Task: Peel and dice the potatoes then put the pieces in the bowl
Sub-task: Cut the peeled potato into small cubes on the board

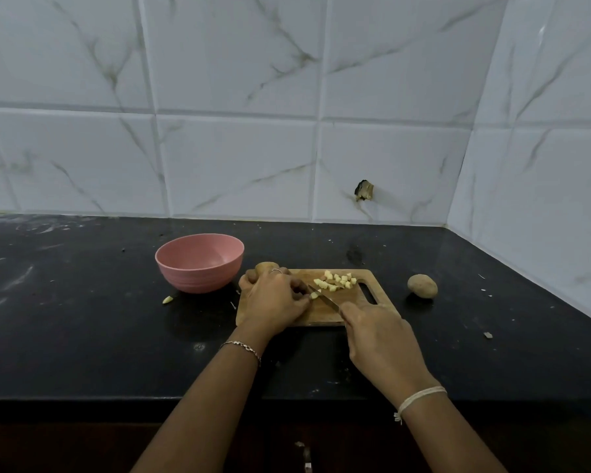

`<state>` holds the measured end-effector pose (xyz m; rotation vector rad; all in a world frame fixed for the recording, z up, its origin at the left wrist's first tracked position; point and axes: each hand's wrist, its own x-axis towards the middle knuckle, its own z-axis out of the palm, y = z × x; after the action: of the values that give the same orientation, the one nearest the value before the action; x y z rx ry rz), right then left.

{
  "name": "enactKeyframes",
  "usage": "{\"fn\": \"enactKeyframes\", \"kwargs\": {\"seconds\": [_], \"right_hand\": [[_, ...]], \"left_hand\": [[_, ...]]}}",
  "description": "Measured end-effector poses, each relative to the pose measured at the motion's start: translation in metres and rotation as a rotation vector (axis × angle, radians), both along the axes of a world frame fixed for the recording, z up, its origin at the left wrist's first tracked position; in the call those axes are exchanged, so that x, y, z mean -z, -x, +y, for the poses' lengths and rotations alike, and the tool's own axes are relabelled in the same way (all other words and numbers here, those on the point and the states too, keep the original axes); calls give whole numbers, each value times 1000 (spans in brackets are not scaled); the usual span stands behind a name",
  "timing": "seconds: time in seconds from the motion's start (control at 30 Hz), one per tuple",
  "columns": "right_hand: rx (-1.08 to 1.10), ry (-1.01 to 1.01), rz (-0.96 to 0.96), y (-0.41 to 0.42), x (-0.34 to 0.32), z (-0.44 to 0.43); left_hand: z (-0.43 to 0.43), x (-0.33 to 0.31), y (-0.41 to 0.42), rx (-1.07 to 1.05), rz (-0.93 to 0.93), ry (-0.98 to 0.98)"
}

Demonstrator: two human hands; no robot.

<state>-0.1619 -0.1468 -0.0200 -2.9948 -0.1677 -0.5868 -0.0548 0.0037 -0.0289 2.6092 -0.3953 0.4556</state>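
Potato piece (314, 295) on cutting board (321, 317), head view | left hand (270, 298) pinches it, fingers curled | right hand (379, 339) grips knife (325, 299), blade against piece | likely firm, light, wet-slick: pin low, fingertips tucked | dice (336, 281) heaped behind; bowl (198, 278) to the left on worktop (82, 319)

You have one view, from the wide-angle camera on your head. It looks forward and down across the black counter (82, 336) to the tiled wall (236, 80), which fills the upper half. The cutting board (321, 317) lies close, just below centre, and your left hand (270, 298) and right hand (379, 339) reach in from the bottom edge.
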Motion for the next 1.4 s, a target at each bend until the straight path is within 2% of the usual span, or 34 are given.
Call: {"fn": "enactKeyframes", "kwargs": {"seconds": [0.23, 0.43, 0.57, 1.13, 1.4], "right_hand": [[-26, 67, 34, -7, -2, 13], [72, -98, -22, 4, 12, 11], [40, -132, -62, 9, 15, 10], [-39, 73, 2, 2, 1, 24], [-5, 34, -20, 10, 1, 4]], "left_hand": [[-1, 2, 2, -20, -41, 52], [-1, 7, -3, -63, -68, 51], [-1, 9, -7, -65, -55, 64], [-2, 9, -5, -64, -59, 78], [1, 10, -7, -63, -27, 112]]}}
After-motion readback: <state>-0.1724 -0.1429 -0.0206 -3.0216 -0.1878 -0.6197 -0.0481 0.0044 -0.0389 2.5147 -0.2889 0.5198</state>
